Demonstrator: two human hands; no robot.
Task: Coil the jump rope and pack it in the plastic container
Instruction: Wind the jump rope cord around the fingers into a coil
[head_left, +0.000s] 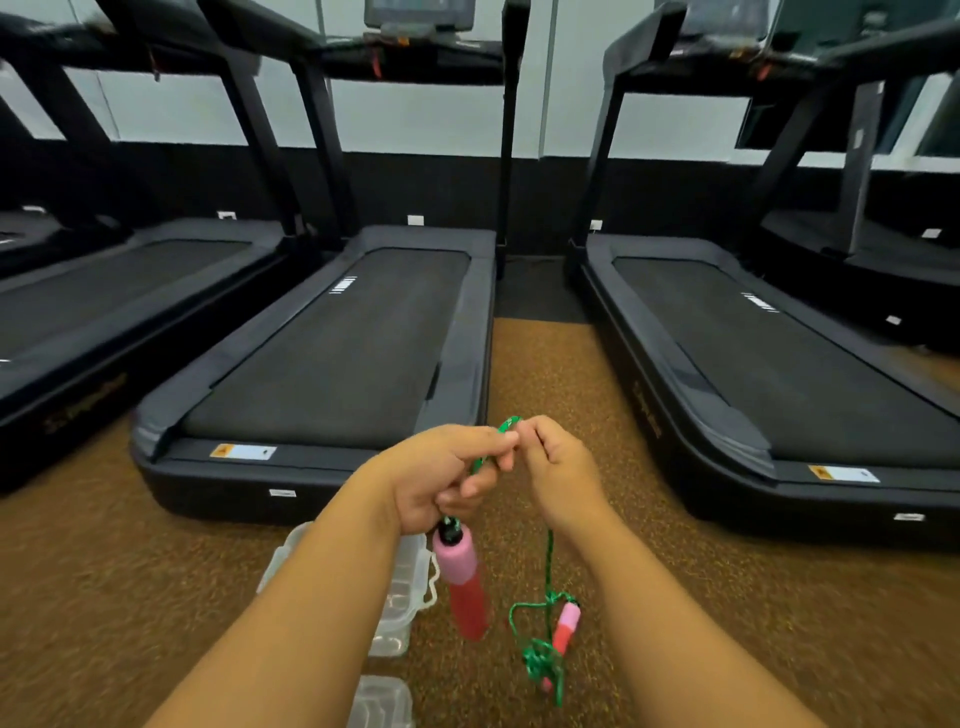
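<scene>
Fingertips of both hands meet at the centre of view, pinching a short loop of the green rope (546, 561) between them. Left hand (447, 475): fingers curled, thumb and forefinger nipping the cord at its 2 o'clock edge, lower fingers folded round the strand. Right hand (558, 467): fingers curled inward, pinching the same loop from the 3 o'clock side; the fingertips themselves hidden behind the knuckles.

One pink and red handle (462, 582) hangs upright directly below the left hand, at 6 o'clock, its black cap just under the palm. From the right hand a single green strand drops straight down to a tangled bunch of cord low in view, where the second handle (565, 629) dangles, tilted, at about 5 o'clock from the hands. Whether that bunch touches the floor cannot be told.

Clear plastic container (410, 587) sits on the brown speckled floor (104, 597), partly hidden behind the left forearm, at 7 o'clock from the hands. Another clear plastic piece (382, 701), possibly its lid, lies nearer, at 6 o'clock by the bottom edge.

Treadmills (337, 353) stand in a row from 9 through 12 to 3 o'clock.
</scene>
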